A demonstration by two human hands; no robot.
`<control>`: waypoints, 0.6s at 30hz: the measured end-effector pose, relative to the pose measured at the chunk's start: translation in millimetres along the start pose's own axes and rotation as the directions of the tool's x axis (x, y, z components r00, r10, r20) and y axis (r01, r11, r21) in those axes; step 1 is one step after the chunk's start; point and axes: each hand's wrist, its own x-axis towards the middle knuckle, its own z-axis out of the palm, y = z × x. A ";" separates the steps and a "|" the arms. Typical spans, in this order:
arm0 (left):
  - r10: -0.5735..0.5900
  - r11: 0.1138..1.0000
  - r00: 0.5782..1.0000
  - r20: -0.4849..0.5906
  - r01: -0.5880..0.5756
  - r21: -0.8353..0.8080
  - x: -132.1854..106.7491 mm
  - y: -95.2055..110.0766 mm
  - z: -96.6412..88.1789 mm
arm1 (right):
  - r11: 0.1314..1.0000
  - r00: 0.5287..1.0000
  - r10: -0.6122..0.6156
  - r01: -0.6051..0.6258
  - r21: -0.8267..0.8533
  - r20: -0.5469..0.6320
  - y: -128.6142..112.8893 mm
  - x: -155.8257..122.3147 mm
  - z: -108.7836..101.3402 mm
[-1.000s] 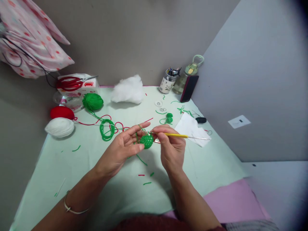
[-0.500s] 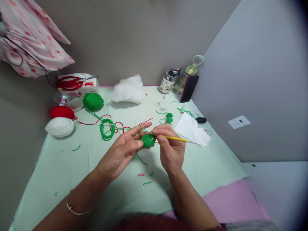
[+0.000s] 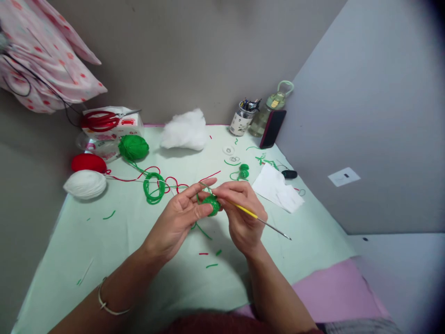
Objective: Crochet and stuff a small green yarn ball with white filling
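Note:
Between the thumb and fingers of my left hand is a small green crochet piece, partly covered by the fingers. Green yarn passes over the raised left index finger. My right hand pinches a crochet hook with a yellow grip; its rear metal end slants down to the right. The hook's front tip is at the top of the crochet piece, mostly hidden by fingers. A coil of green yarn lies left of my hands, and a green yarn ball sits behind it.
Red and white yarn balls lie at left, near red-handled scissors on a tissue pack. White stuffing, a pen cup, a bottle and a phone stand behind. White paper and yarn scraps lie right.
The crochet hook has tilted, its rear end swinging down and to the right. The green crochet piece has turned and shifted slightly left in my left fingers.

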 end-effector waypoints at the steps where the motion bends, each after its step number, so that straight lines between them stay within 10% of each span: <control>1: -0.009 1.000 1.000 0.007 0.009 -0.016 -0.6 -0.3 0.4 | 1.000 1.000 0.009 -0.009 0.006 -0.008 -0.2 -0.1 0.3; 18: -0.042 0.994 0.995 0.090 0.050 -0.096 0.8 14.7 -11.4 | 0.866 0.957 0.286 -0.283 0.413 0.056 5.3 4.1 -1.6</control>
